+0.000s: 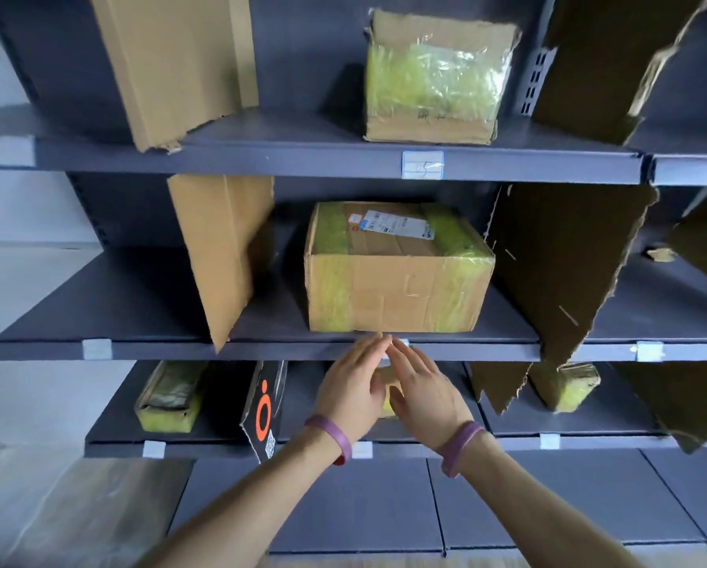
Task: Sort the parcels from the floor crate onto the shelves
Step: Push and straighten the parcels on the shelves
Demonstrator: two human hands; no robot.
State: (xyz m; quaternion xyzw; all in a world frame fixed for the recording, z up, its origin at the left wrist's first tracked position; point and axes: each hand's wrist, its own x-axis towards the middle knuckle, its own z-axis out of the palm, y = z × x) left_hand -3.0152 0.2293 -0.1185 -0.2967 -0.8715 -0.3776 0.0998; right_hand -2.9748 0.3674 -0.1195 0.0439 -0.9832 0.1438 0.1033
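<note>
A cardboard parcel with yellow-green tape and a white label sits on the middle shelf, between two cardboard dividers. My left hand and my right hand hover side by side just below that shelf's front edge, fingers straight, fingertips nearly touching, holding nothing. Behind them, on the lower shelf, a small cardboard parcel is mostly hidden. Another taped parcel stands on the top shelf. The floor crate is out of view.
On the lower shelf lie a flat yellow-taped parcel, a black box with an orange logo and a small taped parcel at right. Torn cardboard dividers split each shelf into bays. Grey panels close the unit's base.
</note>
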